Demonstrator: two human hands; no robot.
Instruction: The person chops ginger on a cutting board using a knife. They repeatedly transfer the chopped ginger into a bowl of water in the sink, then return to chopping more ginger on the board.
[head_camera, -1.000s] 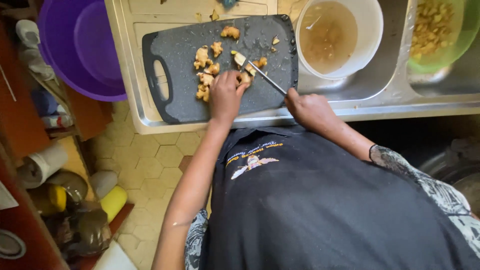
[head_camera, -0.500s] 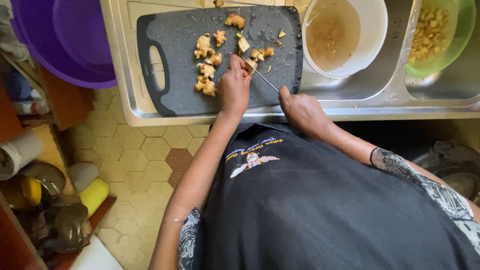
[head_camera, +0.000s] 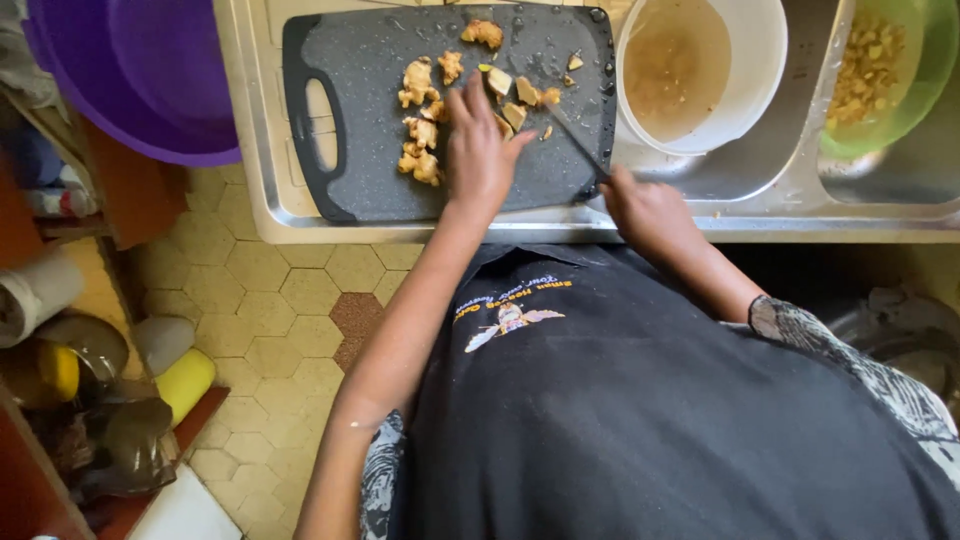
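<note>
A dark grey cutting board (head_camera: 350, 150) lies on the steel sink drainboard. Several knobbly pieces of ginger (head_camera: 420, 140) are scattered on it, with cut chunks (head_camera: 520, 92) near the top. My left hand (head_camera: 480, 145) rests flat on the board, fingers on a piece of ginger beside the cut chunks. My right hand (head_camera: 645, 205) grips the handle of a knife (head_camera: 575, 135), whose blade points up-left toward the cut pieces.
A white bucket (head_camera: 760, 60) of cloudy water stands right of the board. A green bowl (head_camera: 925, 70) of chopped bits sits in the sink. A purple basin (head_camera: 140, 70) is at the left. Bottles and containers (head_camera: 90, 380) crowd the tiled floor at lower left.
The view has shifted right, so board and hands sit further right in frame. My left hand stays on the ginger; the knife tip has moved slightly along the cut pieces.
</note>
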